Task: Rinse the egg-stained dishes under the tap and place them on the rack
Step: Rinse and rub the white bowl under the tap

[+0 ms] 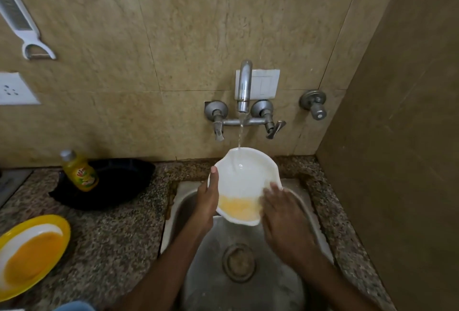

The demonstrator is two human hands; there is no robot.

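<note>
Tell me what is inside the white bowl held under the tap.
Inside the white bowl, tap water lands at the far side and yellow egg residue pools at the near edge. The right hand covers part of the right rim; the left hand grips the left rim.

The tabletop (111,231) is of speckled granite and runs along the tiled wall. A steel sink (273,293) is set into it near its right end. At the back edge, left of the sink, lies a black pan (119,186), and a yellow bottle (79,171) stands at the pan's left part. Near the left edge lies a yellow plate (59,228); in it sits a white dish (15,243) holding orange egg.
</note>
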